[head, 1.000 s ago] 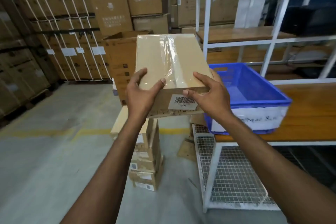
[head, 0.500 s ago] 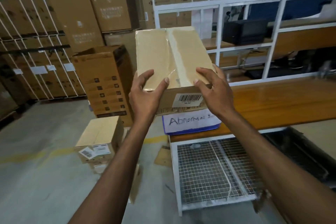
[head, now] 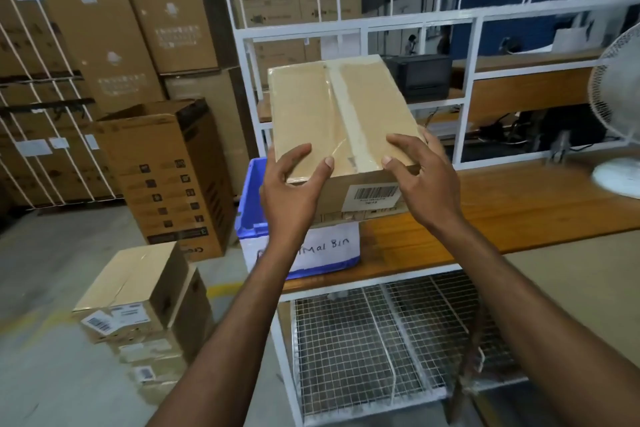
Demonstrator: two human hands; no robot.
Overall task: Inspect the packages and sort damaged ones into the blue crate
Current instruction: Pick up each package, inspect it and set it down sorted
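one package [head: 332, 114], sealed with one strip of clear tape along its top, is held up in the air in front of the blue crate [head: 251, 204]. two hands hold it by its near corners: the left hand [head: 291, 191] grips the left corner with its thumb on top, and the right hand [head: 426, 184] curls over the right corner. one barcode label [head: 374, 196] faces the camera. the one crate stands on the wooden surface [head: 519, 211], beside one white fan [head: 620, 135]. one stack of packages [head: 135, 291] sits on the floor, left; its count is unclear.
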